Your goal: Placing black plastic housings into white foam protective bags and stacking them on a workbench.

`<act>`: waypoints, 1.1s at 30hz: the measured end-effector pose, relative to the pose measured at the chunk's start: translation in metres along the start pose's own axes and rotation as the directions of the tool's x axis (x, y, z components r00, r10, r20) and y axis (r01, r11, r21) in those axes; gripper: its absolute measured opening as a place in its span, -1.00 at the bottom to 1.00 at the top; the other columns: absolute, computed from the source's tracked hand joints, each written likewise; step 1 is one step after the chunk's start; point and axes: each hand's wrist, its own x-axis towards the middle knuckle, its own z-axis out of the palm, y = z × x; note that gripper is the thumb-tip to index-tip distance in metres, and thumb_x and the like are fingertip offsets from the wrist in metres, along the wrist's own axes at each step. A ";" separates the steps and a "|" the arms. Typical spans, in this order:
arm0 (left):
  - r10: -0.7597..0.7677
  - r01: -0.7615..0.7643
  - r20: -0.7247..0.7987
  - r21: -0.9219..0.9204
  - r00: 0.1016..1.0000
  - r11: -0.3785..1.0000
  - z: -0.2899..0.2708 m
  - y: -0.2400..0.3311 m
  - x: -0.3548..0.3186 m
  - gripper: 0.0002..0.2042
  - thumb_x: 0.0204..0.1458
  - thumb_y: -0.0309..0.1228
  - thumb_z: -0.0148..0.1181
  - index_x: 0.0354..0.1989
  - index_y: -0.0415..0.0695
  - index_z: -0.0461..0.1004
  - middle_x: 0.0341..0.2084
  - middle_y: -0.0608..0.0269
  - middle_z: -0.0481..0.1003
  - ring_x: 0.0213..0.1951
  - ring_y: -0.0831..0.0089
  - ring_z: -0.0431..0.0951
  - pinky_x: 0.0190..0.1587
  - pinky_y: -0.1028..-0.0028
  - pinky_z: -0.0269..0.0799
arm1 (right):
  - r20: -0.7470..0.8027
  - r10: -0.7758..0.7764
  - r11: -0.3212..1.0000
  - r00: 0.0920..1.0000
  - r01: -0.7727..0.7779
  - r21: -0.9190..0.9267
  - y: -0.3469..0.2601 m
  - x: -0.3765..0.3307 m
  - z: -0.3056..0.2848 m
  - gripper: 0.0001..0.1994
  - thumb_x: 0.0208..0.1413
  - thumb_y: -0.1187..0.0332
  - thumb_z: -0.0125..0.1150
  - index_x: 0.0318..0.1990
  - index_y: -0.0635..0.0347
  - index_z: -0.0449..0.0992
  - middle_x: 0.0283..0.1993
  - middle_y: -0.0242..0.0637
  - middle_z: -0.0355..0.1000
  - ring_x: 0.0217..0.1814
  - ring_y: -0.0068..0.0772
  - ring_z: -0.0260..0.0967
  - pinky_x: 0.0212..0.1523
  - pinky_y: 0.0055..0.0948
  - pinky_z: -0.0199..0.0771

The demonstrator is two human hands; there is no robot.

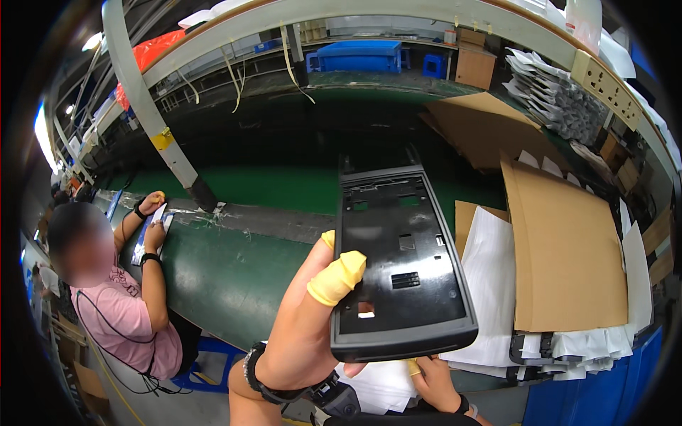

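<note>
My left hand (302, 312) is raised in front of me, closed around the left edge of a black plastic housing (387, 248). The housing is a long shallow frame with rounded corners and several rectangular cut-outs, tilted with its inside facing me. Yellow finger cots cover the thumb and a fingertip of this hand. Lower down, my right hand (435, 387) is at a white foam sheet (376, 383), its fingers closed on the edge; a yellow cot shows at one fingertip. The housing hides part of the sheet.
On the right, brown cardboard sheets (565, 248) and white foam sheets (490, 284) lie over stacked black parts. A metal post (149, 99) rises from the green bench (227, 277). A co-worker in a pink shirt (131, 312) sits at left. Wrapped parts (558, 96) are stacked at far right.
</note>
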 end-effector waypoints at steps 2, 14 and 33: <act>0.025 -0.026 0.047 0.018 0.999 1.000 -0.002 0.001 0.000 -0.65 0.13 -0.28 -0.12 0.04 -0.14 0.10 -0.39 0.16 0.37 -0.73 0.56 0.36 -0.86 0.62 0.20 | -0.016 0.006 1.000 1.000 -0.006 0.004 0.004 -0.001 0.002 -0.84 -0.13 0.49 0.08 -0.33 0.31 0.43 -0.27 0.06 0.20 -0.41 -0.01 0.26 -0.38 -0.31 0.30; -0.046 0.278 0.467 -0.441 0.883 0.853 -0.041 -0.026 0.014 -0.60 0.13 -0.07 -0.19 -0.07 -0.13 0.28 -0.57 0.37 0.35 -0.70 0.63 0.24 -0.56 0.58 0.13 | -0.004 0.061 0.998 0.998 -0.061 -0.011 -0.005 0.002 -0.001 -0.83 -0.10 0.49 0.06 -0.29 0.30 0.43 -0.26 0.06 0.22 -0.40 -0.05 0.27 -0.39 -0.31 0.31; 0.368 0.279 -0.013 0.678 0.930 -0.680 -0.128 -0.076 0.315 -0.46 0.00 -0.04 -0.02 0.11 -0.07 0.19 -0.12 0.10 0.39 -0.07 0.16 0.40 -0.13 -0.01 0.26 | -0.009 -0.009 0.969 1.000 0.011 0.248 -0.011 0.001 -0.026 -0.76 0.03 0.44 -0.03 -0.10 0.14 0.38 -0.39 0.01 0.42 -0.43 -0.02 0.40 -0.41 -0.26 0.39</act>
